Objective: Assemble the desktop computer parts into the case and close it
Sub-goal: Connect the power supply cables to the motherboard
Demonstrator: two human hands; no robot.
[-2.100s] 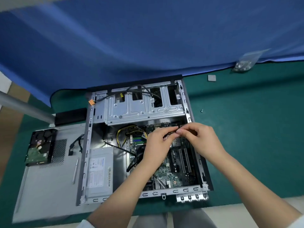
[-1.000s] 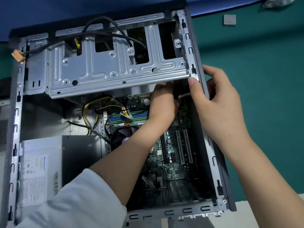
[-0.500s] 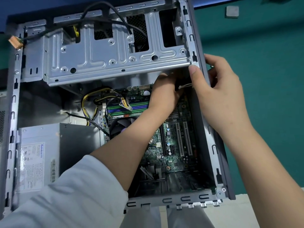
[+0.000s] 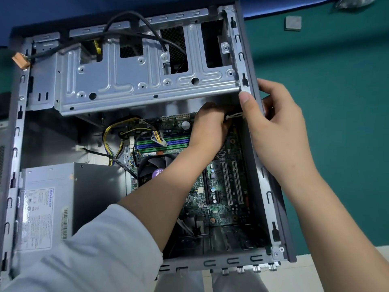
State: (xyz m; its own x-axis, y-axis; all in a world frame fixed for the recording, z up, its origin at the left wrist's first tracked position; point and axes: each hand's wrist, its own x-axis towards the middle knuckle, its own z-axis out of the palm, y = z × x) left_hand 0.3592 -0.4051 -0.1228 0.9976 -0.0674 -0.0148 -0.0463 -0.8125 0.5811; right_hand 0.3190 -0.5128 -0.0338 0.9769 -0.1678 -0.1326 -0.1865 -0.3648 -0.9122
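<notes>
Right hand (image 4: 277, 131) grips case (image 4: 247, 60) side wall at right of centre, thumb inside, fingers curled outside. Left hand (image 4: 207, 131) reaches under drive cage (image 4: 134, 81), fingers hidden; grip unclear, beside a white cable tie (image 4: 233, 116). Motherboard (image 4: 221, 186) lower centre; power supply (image 4: 63, 199) lower left.

Beneath the left hand (image 4: 207, 131) lay a green motherboard (image 4: 221, 199) with blue and green memory slots (image 4: 166, 144); yellow wires (image 4: 113, 131) curled left of it; teal mat (image 4: 336, 123) right of the right hand (image 4: 275, 131).
</notes>
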